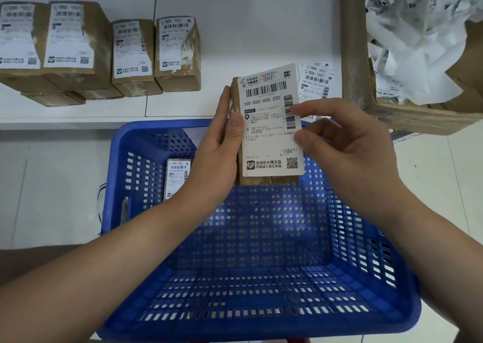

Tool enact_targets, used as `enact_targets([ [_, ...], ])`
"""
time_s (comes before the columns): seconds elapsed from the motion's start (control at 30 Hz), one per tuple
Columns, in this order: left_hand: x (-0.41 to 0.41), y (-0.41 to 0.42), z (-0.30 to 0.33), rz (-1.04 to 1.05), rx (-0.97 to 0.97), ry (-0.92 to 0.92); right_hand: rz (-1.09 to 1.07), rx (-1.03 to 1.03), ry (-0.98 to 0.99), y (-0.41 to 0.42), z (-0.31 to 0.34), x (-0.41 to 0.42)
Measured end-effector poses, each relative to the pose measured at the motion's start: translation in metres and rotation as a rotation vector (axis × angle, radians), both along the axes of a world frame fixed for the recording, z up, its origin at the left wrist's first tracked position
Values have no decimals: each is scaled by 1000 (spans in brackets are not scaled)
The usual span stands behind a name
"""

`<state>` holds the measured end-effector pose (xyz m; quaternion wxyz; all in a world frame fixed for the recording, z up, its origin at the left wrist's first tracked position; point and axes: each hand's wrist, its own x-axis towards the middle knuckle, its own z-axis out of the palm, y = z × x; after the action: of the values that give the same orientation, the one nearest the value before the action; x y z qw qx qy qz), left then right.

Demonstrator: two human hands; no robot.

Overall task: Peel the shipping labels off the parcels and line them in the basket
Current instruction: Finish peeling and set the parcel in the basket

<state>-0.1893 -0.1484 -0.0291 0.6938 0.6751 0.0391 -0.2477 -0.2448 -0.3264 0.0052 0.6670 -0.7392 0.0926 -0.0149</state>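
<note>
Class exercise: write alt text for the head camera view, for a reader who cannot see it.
Over a blue basket, a left hand grips a brown parcel while the right hand pinches its shipping label. More labelled parcels sit on the white table.

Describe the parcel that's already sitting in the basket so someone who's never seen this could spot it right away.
Start at the big blue basket in the middle. Look to its far left inner corner, just beside the left forearm: a small brown parcel leans there with a white label on its face. Unlike the parcels on the white shelf or the one in the hands, it alone sits inside the basket.
</note>
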Motion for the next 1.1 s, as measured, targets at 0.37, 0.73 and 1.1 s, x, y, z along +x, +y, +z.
enact_targets([
  [0.37, 0, -1, 0, 24, -19, 9, -19, -3, 24, 0, -2, -1],
  [0.73, 1, -1, 0, 39, -52, -23, -19, -37, 21, 0, -6, 0],
  [1.1, 1, 1, -1, -2, -21, -78, -30, -94, 34, 0, -7, 0],
])
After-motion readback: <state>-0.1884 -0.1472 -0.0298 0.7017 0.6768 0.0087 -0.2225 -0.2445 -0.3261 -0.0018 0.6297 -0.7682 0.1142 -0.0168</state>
